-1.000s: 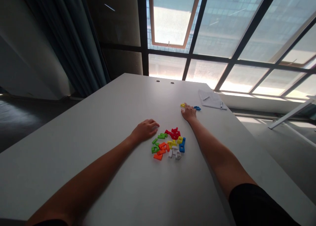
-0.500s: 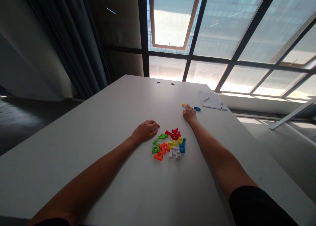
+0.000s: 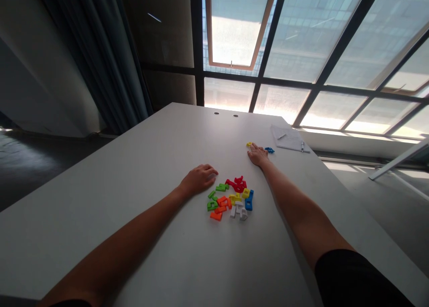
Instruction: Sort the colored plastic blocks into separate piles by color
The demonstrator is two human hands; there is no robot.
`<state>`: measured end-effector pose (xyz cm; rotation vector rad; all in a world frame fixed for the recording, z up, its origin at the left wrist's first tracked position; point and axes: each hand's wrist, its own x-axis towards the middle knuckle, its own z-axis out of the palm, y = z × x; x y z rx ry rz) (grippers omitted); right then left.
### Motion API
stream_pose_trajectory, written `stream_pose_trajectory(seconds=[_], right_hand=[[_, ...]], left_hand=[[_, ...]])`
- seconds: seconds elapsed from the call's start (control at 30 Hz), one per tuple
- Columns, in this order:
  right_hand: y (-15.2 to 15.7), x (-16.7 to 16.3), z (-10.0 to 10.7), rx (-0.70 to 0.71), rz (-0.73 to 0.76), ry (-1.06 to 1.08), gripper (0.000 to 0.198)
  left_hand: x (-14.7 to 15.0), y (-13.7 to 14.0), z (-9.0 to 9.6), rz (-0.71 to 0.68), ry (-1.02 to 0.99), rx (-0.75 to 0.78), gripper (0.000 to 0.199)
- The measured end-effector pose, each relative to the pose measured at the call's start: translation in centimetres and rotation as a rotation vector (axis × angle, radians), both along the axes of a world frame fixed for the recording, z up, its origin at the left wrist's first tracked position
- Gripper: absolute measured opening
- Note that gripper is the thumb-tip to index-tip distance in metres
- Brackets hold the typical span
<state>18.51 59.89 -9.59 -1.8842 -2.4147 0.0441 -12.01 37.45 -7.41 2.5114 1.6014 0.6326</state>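
Head camera view: All quiet at the white table (image 3: pixel 144 159)

Next to nothing changes over the past second, to an onlooker's eye: the scene sits a touch lower in the frame, while both hands hold their places and no coloured piece appears to have moved. That looks like a pause, with nothing visibly picked up or set down.

Right of centre, the right hand (image 3: pixel 258 155) lies palm down, fingers stretched forward and loosely spread. Its fingertips are at a small yellow piece (image 3: pixel 248 144); whether they touch it, or the palm covers anything, I cannot tell. A small blue piece (image 3: pixel 269 150) lies on the hand's other side, near the paper sheets (image 3: pixel 290 139) at upper right. Near mid-frame, the left hand (image 3: pixel 199 178) rests palm down, fingers gently bent, no piece visible in it, just left of a green piece (image 3: pixel 221 187).

The yellow piece is too small to show its heading. The small blue piece's long axis runs left to right. In the cluster below centre, a blue shape (image 3: pixel 250 198), perhaps one piece or two, runs nearly up and down the frame, its top leaning right; the lowest orange piece (image 3: pixel 216 216) lies mostly crosswise.
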Motion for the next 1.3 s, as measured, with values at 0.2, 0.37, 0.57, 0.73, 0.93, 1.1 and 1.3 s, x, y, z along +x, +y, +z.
stream_pose_trajectory(seconds=[0.2, 0.37, 0.57, 0.73, 0.93, 1.1, 1.3], right_hand=[[-0.8, 0.1, -0.2, 0.137, -0.01, 0.066, 0.064], [-1.4, 0.1, 0.0, 0.142, 0.024, 0.075, 0.051], [-1.6, 0.0, 0.2, 0.121, 0.046, 0.099, 0.052], [-1.7, -0.1, 0.4, 0.083, 0.053, 0.095, 0.055], [-2.7, -0.3, 0.8, 0.111, 0.041, 0.09, 0.05], [-5.5, -0.2, 0.7, 0.147, 0.067, 0.089, 0.045], [-11.4, 1.2, 0.7, 0.168, 0.285, 0.225, 0.032]], left_hand=[[0.0, 0.1, -0.2, 0.005, 0.01, -0.008, 0.028], [-0.1, 0.1, -0.4, 0.004, 0.015, 0.001, 0.029], [-0.1, 0.1, -0.3, 0.001, 0.014, 0.0, 0.029], [-0.1, 0.1, -0.3, 0.0, 0.01, 0.003, 0.029], [-0.2, 0.2, -0.3, -0.006, 0.012, 0.006, 0.028], [-0.3, 0.2, -0.5, -0.011, 0.003, -0.002, 0.029], [-0.2, 0.1, -0.4, -0.01, -0.004, 0.003, 0.031]])
